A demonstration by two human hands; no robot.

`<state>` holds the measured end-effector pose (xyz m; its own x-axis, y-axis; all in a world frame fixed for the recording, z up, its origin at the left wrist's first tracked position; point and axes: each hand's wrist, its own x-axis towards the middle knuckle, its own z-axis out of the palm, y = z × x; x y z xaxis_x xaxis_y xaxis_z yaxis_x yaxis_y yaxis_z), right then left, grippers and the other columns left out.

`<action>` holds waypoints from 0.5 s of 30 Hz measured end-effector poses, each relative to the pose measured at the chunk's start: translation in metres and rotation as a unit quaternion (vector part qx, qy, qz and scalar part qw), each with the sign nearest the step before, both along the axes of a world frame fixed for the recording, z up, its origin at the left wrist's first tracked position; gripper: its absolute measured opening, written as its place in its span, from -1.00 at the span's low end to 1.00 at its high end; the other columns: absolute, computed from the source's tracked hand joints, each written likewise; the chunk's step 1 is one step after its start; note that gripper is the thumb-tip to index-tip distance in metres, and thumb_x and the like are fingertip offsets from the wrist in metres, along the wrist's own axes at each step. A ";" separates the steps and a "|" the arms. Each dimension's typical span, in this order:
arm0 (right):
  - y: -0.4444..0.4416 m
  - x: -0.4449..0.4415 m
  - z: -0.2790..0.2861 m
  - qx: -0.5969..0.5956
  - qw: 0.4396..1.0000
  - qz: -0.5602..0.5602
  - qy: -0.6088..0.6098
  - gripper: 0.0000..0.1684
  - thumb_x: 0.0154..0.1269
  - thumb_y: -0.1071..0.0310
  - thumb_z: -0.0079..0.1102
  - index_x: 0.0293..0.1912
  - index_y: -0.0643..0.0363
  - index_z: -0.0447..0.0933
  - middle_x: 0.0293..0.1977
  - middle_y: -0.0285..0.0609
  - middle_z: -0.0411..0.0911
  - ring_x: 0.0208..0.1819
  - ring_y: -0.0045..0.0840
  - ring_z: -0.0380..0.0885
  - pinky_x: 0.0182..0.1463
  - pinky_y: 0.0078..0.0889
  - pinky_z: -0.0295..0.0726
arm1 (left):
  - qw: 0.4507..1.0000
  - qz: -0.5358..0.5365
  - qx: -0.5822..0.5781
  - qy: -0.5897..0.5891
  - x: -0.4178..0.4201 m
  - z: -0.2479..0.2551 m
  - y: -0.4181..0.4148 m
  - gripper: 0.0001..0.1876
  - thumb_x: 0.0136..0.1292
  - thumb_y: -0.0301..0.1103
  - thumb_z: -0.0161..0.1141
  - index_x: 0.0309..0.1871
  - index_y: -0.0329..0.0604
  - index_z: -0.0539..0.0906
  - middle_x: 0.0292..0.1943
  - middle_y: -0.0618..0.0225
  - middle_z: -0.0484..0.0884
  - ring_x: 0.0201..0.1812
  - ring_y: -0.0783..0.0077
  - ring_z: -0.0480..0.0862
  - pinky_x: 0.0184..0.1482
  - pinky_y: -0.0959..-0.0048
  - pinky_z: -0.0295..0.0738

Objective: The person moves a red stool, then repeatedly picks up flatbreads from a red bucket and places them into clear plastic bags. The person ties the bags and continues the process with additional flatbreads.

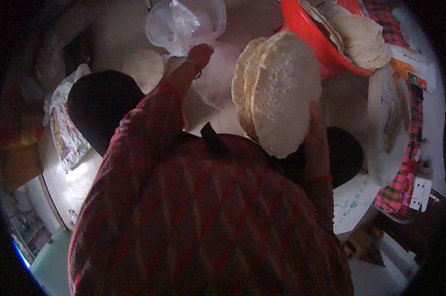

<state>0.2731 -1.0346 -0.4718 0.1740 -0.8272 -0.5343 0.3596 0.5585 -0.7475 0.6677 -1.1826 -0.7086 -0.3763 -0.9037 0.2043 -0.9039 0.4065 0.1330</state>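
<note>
My right hand (316,127) holds several round, pale flatbreads (286,92) upright in a loose stack, its fingers mostly hidden behind them. My left hand (201,53) reaches out to the edge of a translucent plastic bag (223,70); its fingers look closed, but whether they grip the bag is unclear. Just beyond that hand stands a translucent plastic tub (208,26) with clear plastic in it. At the upper right, more stacked flatbreads (360,42) rest in and over the rim of a red plastic basin (311,40).
A pale round thing (145,70) lies left of my left hand. A silvery bag (65,129) is on the tiled floor beside my knee. On the right stand a clear lidded container (387,129), a plaid cloth (397,192) and a white power strip (421,190).
</note>
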 end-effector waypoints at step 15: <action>-0.046 0.100 -0.082 0.076 0.975 0.211 0.005 -0.26 0.39 -0.13 0.05 0.35 0.17 0.28 0.25 -0.18 0.41 0.18 -0.37 0.48 0.24 -0.33 0.46 | 0.993 -0.068 -0.070 0.073 -0.004 0.273 0.081 -0.74 0.24 -0.39 0.01 -0.04 -0.10 0.61 -0.18 0.20 0.68 -0.19 0.12 0.70 -0.22 0.21 0.63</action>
<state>0.3727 -1.0811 -0.5543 0.4756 -0.5947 -0.6482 0.0672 0.7592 -0.6474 0.6639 -1.1018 -0.4357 -0.4498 -0.8056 0.3857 -0.8146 0.5471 0.1926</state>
